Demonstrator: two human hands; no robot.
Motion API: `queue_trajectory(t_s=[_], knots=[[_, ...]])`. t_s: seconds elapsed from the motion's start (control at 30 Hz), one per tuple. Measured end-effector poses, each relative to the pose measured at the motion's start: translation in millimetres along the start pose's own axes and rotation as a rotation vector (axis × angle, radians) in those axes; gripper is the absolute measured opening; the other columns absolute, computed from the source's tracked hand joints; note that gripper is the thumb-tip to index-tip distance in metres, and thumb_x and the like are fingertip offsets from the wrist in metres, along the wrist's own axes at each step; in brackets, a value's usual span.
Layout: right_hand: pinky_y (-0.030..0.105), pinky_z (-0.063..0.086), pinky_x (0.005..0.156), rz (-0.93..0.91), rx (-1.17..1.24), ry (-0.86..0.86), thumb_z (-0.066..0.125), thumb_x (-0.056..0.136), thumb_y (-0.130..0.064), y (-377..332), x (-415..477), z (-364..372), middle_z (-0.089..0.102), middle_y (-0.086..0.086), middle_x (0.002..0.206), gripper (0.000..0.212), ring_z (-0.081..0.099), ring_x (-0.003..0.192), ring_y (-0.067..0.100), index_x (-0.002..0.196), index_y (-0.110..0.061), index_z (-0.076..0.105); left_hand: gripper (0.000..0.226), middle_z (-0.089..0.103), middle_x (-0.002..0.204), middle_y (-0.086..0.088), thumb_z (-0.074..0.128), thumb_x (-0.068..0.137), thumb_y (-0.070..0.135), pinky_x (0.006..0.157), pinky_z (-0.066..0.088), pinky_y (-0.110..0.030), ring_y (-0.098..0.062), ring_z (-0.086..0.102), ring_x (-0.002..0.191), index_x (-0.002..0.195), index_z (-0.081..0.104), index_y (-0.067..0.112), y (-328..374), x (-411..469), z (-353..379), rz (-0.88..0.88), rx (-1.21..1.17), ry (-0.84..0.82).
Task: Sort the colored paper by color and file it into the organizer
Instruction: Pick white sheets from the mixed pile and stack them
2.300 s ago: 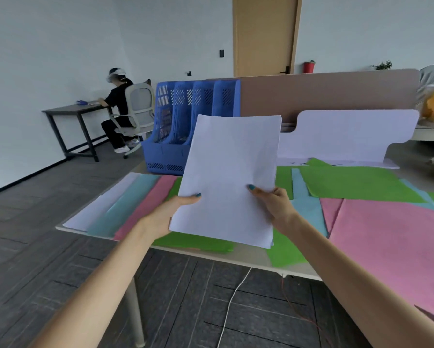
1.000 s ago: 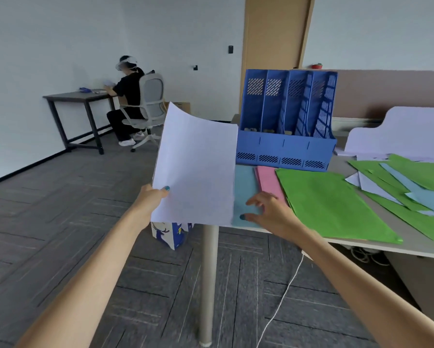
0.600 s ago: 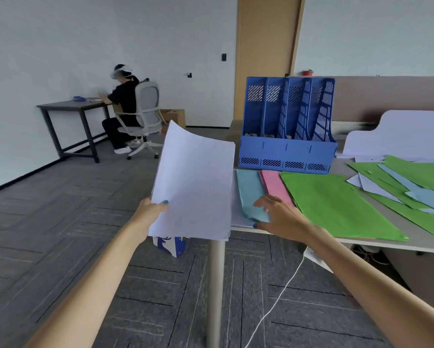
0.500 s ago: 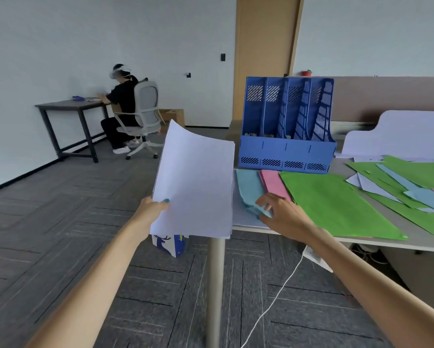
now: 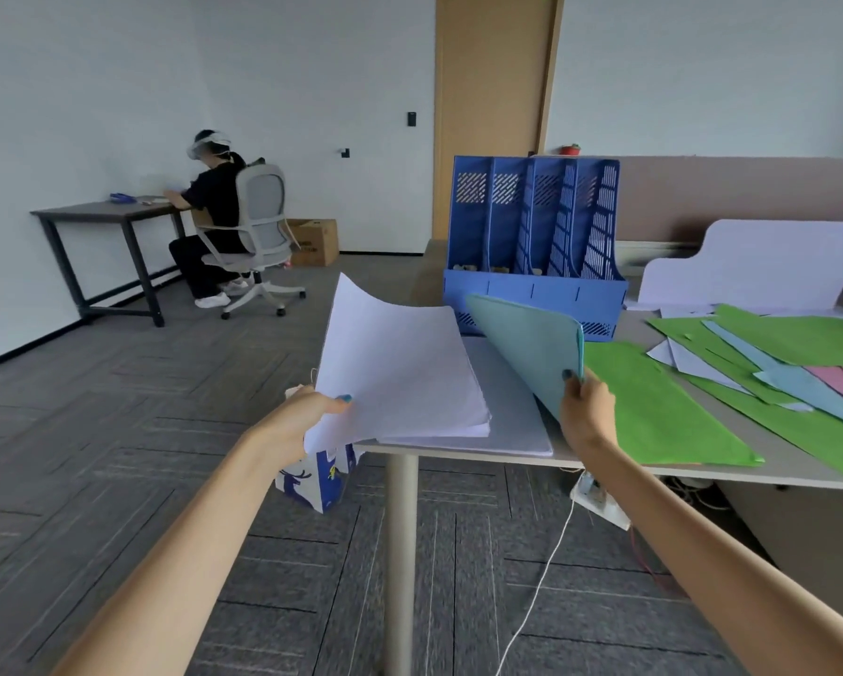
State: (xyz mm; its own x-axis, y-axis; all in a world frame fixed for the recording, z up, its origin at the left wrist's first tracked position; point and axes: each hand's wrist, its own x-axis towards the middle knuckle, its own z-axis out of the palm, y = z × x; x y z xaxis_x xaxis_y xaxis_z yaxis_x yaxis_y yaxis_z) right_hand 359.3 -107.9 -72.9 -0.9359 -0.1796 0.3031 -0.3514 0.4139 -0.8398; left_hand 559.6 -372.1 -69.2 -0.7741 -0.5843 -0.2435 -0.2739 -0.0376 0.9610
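Left hand [image 5: 307,422] has its grip on the white stack [image 5: 400,368]: thumb on top, fingers tucked underneath, pinching the near left corner. The stack hangs out over the counter's left corner, its far edge curling upward and its right side low over the white pile [image 5: 512,412] that lies flat on the counter [image 5: 795,468]. I can't tell whether the two touch.

Over to the right hand [image 5: 585,412], and that grip is pinching too. Thumb in front, fingers behind, it clamps the edge of the blue sheets [image 5: 526,344]. They stand tilted up off the counter, with the white pile bare beneath them.

Just right of that hand, a big green sheet [image 5: 653,407] lies flat, reaching the front edge. Further right there's a loose sprawl of mixed sheets [image 5: 775,368], green, blue, pink and white, all overlapping.

Behind the lifted blue sheets stands the organizer [image 5: 531,246], blue and upright at the back of the counter, with no paper showing in its slots.

Under the left corner, a patterned bag [image 5: 317,480] sits on the floor. Across the room, a person [image 5: 214,212] sits at a dark desk.
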Motion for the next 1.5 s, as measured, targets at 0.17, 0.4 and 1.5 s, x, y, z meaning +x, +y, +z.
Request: queue_trajectory(t_s=[0.17,0.4,1.5], knots=[[0.031,0.032,0.062,0.028,0.124,0.113,0.037,0.1,-0.008,3.6,3.7,-10.1,0.054,0.014,0.08,0.022,0.047,0.072,0.027,0.091,0.001,0.054,0.037,0.059,0.127,-0.009,0.058,0.088,0.012,0.101,0.045,-0.043,-0.029,0.057,0.113,0.124,0.056,0.014,12.8,6.8,26.1,0.022,0.055,-0.129],[0.029,0.031,0.063,0.064,0.194,0.143,0.036,0.101,-0.011,5.2,9.5,-13.9,0.053,0.012,0.081,0.021,0.045,0.073,0.024,0.087,-0.005,0.051,0.02,0.066,0.105,-0.002,0.051,0.095,0.006,0.067,0.054,-0.025,-0.015,0.063,0.087,0.109,0.063,0.014,33.2,16.2,71.6,-0.024,0.054,-0.204],[0.02,0.035,0.096,-0.393,-0.216,-0.559,0.082,0.071,-0.026,14.2,-17.4,14.2,0.055,-0.005,0.132,0.057,0.052,0.118,0.013,0.124,-0.023,0.061,0.036,0.06,0.122,-0.001,0.065,0.086,0.01,0.091,0.045,-0.032,-0.02,0.057,0.109,0.121,0.058,0.012,2.7,36.0,94.7,0.481,0.598,0.267]])
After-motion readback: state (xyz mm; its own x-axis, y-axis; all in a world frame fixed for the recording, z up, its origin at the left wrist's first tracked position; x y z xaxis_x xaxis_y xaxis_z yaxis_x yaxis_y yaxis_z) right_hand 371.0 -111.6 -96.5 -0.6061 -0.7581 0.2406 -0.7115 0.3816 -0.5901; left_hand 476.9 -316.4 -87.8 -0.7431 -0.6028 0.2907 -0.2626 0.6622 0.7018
